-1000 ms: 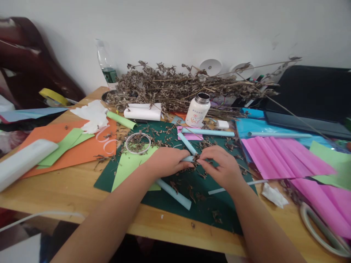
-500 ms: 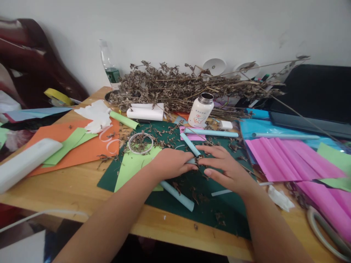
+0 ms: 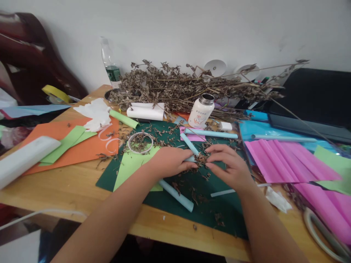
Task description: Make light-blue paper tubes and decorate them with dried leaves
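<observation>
Over the green cutting mat (image 3: 230,215), my left hand (image 3: 170,160) is closed around a light blue paper tube (image 3: 190,159), most of which it hides. Crumbled dried leaves (image 3: 201,158) sit at the tube's right end. My right hand (image 3: 229,164) faces that end, its fingers bent and the fingertips pinching at the leaves. Just beyond the hands, another blue paper tube (image 3: 189,144) lies slantwise, and a longer one (image 3: 211,133) lies crosswise behind it. Nearer me rests one more blue tube (image 3: 178,195), partly under my left hand.
A white open bottle (image 3: 201,111) stands behind the mat, before a heap of dried plants (image 3: 170,84). A tape ring (image 3: 140,151) holding leaf bits sits on green paper (image 3: 126,168). Orange paper (image 3: 79,153) lies left, pink crepe paper (image 3: 285,160) right.
My right hand has drawn slightly right and its fingers have curled in. More dried leaves now show at the tube's end. My left hand stays nearly in place.
</observation>
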Tool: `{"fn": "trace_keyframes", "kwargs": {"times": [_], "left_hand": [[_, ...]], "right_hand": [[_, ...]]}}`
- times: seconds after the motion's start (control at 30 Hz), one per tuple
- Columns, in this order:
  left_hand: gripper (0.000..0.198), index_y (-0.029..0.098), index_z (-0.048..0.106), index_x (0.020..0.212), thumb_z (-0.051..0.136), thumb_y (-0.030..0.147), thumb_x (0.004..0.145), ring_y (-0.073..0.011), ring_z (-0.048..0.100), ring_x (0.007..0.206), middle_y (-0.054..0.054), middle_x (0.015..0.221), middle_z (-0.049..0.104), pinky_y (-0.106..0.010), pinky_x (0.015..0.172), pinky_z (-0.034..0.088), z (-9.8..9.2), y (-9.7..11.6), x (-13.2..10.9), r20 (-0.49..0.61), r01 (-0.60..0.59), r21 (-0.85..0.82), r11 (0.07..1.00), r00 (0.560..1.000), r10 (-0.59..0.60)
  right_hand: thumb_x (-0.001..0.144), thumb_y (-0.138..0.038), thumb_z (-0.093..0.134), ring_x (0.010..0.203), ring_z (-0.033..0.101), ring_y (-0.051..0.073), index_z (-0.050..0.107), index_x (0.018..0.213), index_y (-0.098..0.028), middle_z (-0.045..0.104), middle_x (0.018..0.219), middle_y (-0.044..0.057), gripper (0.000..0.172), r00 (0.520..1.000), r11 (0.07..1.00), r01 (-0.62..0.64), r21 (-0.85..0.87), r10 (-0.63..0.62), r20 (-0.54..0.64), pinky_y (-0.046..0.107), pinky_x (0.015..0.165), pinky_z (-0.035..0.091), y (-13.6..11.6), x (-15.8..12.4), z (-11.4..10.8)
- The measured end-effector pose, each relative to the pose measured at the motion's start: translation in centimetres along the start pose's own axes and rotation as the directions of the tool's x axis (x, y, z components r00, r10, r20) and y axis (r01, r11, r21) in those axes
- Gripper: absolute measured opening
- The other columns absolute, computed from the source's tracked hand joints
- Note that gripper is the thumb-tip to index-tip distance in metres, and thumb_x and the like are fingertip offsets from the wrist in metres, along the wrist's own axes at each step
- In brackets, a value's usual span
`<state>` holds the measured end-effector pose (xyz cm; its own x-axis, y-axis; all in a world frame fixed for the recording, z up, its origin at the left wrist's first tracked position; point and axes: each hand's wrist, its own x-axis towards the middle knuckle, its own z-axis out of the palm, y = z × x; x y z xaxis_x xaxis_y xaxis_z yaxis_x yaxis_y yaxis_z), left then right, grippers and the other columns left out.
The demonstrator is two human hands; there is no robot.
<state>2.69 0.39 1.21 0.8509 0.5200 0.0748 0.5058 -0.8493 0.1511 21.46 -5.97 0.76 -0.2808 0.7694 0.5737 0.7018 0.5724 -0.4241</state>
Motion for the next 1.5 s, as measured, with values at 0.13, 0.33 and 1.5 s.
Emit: {"fn": "trace_keyframes", "kwargs": {"times": [0.13,0.33,1.5], "left_hand": [[0.04,0.021,0.045,0.082,0.018,0.051,0.08,-0.0187,0.057,0.069,-0.002,0.075,0.06,-0.024,0.049,0.035,-0.1,0.0,0.0,0.004,0.006,0.007,1.0,1.0,-0.006],[0.039,0.02,0.045,0.083,0.02,0.05,0.08,-0.0186,0.057,0.071,-0.002,0.077,0.06,-0.024,0.051,0.036,-0.4,0.1,0.0,0.028,0.01,-0.003,1.0,1.0,-0.01],[0.042,0.02,0.046,0.084,0.018,0.05,0.08,-0.019,0.056,0.072,-0.003,0.079,0.06,-0.024,0.052,0.037,-0.4,0.1,0.0,0.05,0.02,-0.024,1.0,0.999,-0.019]], "right_hand": [[0.068,-0.013,0.052,0.081,0.05,0.017,0.056,0.077,-0.021,0.053,0.095,0.007,0.013,0.997,0.997,0.071,-0.035,-0.071,0.016,0.034,0.068,0.043,-0.2,0.0,-0.1],[0.068,-0.012,0.049,0.084,0.049,0.019,0.056,0.086,-0.021,0.052,0.101,0.007,0.021,0.994,0.995,0.097,-0.023,-0.096,0.046,0.037,0.071,0.042,-0.3,-0.2,-0.5],[0.07,-0.012,0.051,0.087,0.052,0.018,0.053,0.084,-0.022,0.055,0.092,0.006,0.017,0.98,0.97,-0.075,0.231,0.115,-0.165,0.035,0.074,0.044,-1.2,-0.1,1.0]]}}
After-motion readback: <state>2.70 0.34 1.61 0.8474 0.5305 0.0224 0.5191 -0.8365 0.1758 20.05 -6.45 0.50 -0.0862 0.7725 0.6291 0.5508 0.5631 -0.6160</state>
